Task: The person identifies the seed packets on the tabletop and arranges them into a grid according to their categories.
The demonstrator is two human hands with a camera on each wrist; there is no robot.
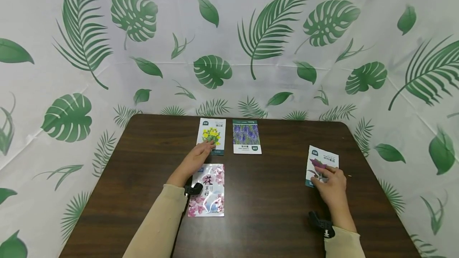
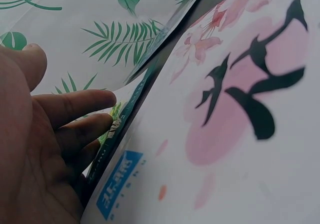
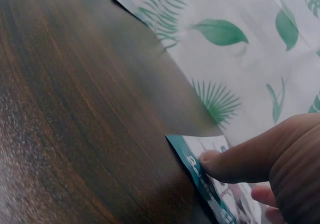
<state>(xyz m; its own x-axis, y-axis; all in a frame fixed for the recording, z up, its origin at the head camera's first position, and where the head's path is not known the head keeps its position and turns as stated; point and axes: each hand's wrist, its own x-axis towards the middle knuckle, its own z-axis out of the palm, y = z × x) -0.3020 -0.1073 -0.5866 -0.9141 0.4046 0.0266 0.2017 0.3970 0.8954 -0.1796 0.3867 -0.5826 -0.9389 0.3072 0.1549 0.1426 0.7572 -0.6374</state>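
Observation:
My left hand (image 1: 195, 158) reaches to a seed packet with yellow flowers (image 1: 211, 133), its extended fingertips over the lower part. Beneath that wrist lies a larger packet with pink blossoms (image 1: 215, 192), partly covered by the wrist camera; its black lettering and pink petals fill much of the left wrist view. On the right, my right hand (image 1: 332, 184) rests on a white packet with a purple flower (image 1: 327, 156), thumb and fingers spread over its face. In the right wrist view the thumb (image 3: 240, 161) touches the packet near its teal end (image 3: 192, 169).
A packet with violet-blue flower spikes (image 1: 246, 133) lies beside the yellow-flower one, near the far edge of the dark wooden table (image 1: 265, 202). Behind the table hangs a white cloth (image 1: 222, 31) printed with green leaves.

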